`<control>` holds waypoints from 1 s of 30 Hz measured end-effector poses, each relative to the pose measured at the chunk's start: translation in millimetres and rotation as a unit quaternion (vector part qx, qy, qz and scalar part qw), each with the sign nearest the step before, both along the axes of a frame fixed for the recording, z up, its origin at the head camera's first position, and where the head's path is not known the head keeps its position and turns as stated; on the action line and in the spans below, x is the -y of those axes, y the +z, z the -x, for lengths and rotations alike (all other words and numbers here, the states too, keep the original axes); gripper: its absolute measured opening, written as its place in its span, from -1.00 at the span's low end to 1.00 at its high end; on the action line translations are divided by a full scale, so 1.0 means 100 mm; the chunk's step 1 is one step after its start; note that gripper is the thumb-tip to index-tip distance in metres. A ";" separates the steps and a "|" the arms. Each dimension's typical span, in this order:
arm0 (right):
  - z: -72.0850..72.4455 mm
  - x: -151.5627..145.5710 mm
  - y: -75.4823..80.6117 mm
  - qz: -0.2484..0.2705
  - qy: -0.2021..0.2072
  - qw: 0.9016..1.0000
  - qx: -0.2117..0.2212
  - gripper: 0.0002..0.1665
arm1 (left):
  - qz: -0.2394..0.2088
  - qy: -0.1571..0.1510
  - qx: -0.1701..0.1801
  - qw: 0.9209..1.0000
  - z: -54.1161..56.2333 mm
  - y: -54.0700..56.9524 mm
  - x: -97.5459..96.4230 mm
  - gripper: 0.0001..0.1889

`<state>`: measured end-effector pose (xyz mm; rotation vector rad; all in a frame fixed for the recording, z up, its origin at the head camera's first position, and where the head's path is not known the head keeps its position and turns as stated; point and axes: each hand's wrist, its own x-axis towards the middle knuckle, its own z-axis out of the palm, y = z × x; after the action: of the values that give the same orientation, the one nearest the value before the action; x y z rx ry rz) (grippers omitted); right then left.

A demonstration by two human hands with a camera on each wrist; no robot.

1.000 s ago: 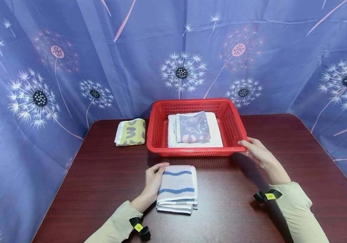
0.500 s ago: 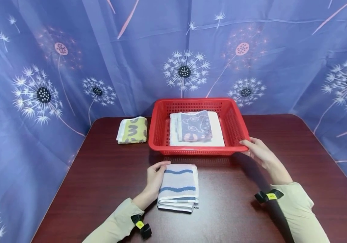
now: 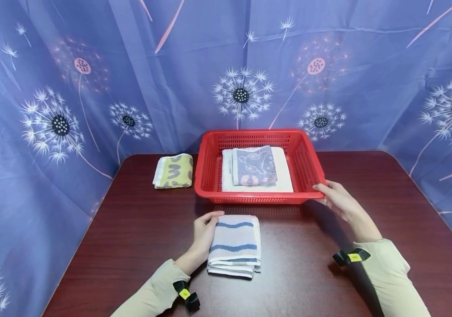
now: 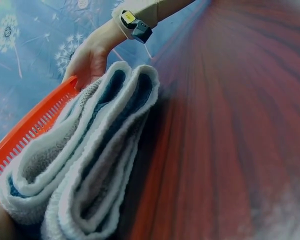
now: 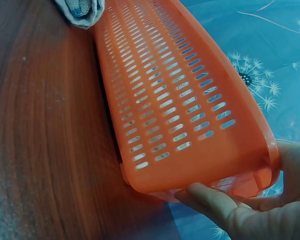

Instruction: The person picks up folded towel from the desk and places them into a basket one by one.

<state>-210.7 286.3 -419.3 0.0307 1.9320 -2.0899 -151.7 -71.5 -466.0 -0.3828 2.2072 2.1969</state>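
Observation:
A folded white towel with wavy blue stripes (image 3: 233, 246) lies on the table in the head view. My left hand (image 3: 203, 233) holds it at its left edge, near the far left corner. The left wrist view shows the towel's stacked folds side-on, with only a bit of the hand at the lower left. Behind the towel stands a red perforated plastic basket (image 3: 255, 198). My right hand (image 3: 338, 200) grips its near right corner, the thumb at the rim. Inside the basket lie a white folded towel (image 3: 283, 171) and, on top, a grey-purple towel with a bear pattern (image 3: 254, 166).
A folded yellow-green towel with grey shapes (image 3: 174, 171) lies left of the basket on the dark red wooden table (image 3: 297, 246). A blue curtain with dandelion prints (image 3: 170, 88) hangs behind the table and along both sides.
The head view has shifted slightly. Both hands keep the same holds on the striped towel and the basket.

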 end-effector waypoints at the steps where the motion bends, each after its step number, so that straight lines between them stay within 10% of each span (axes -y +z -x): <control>1: 0.00 0.00 0.00 0.001 0.001 1.000 0.000 -0.33 | 0.000 0.000 0.000 1.000 -0.02 0.05 -0.01 -0.71; 30: 0.01 -0.01 -0.02 0.019 0.005 1.000 0.004 -0.39 | 0.026 -0.019 -0.025 0.999 -0.06 0.15 -0.23 -0.70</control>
<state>-211.7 287.7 -421.3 0.0219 1.8831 -2.1172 -145.4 -48.7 -451.1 -0.2867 2.2813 2.1575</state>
